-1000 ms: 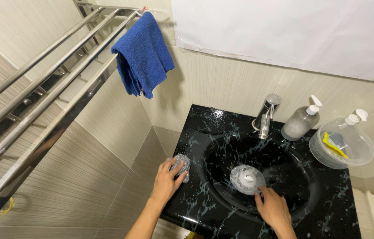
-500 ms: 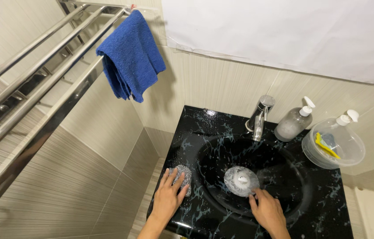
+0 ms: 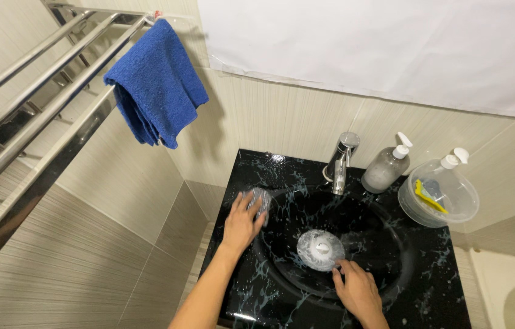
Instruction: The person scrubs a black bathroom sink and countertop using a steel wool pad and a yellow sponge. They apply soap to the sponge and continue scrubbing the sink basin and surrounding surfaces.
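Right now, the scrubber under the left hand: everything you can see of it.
The scrubber is a small silvery-grey wad, with the look of a metal scouring pad: tangled, slightly shiny. It lies on the flat rim of the black marbled sink, at the basin's left edge, near the back. The left hand presses on it from the near side, fingers over its lower part, so only its upper portion shows. Whether it is wet or soapy cannot be told.

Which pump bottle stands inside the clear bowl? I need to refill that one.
The right-hand pump bottle, in the clear bowl with a yellow item. The other pump bottle stands on the countertop beside the faucet.
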